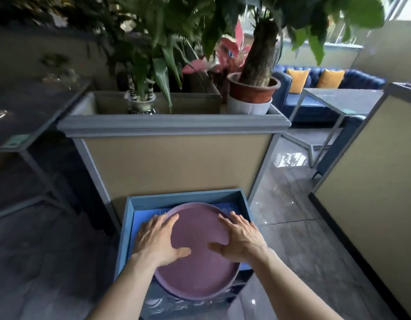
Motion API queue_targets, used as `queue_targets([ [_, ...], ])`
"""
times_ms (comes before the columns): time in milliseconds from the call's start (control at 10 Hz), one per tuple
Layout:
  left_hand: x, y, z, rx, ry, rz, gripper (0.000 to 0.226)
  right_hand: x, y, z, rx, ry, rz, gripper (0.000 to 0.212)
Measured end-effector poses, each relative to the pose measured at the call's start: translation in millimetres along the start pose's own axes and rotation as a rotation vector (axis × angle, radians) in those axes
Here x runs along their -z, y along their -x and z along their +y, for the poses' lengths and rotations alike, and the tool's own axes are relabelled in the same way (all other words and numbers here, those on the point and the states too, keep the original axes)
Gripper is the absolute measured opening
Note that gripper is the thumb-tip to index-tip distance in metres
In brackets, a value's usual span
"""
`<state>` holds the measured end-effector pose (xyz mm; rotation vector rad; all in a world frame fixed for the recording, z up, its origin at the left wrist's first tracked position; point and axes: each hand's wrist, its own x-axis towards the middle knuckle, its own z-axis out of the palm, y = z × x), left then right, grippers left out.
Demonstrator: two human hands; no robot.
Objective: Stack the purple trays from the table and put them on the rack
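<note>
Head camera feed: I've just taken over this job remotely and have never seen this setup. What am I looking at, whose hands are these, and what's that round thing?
There is no robot here. One wide-angle camera sits on a person's head and looks forward and down, so the two bare arms coming in from the bottom are that person's own. The left hand and right hand lie spread on the round purple tray, one toward each side. The fingers are flat on it, not curled around the rim. The tray rests in the blue-grey rack top, a shallow box with raised walls, and its near edge sticks out over the front. Whether more trays lie under it cannot be seen. Behind stands a tan planter box with potted plants in it.
</note>
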<state>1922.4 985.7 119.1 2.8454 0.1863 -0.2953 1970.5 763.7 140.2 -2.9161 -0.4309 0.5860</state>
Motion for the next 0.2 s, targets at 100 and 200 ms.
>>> queue_targets([
  [100,30.8,21.3,17.6,0.007,-0.021,0.029,0.110,22.7,21.2,4.5,0.023,0.001,0.035,0.095],
  [200,55.5,43.2,35.3,0.000,-0.011,0.049,0.106,44.1,43.9,10.3,0.062,0.003,0.080,0.094],
])
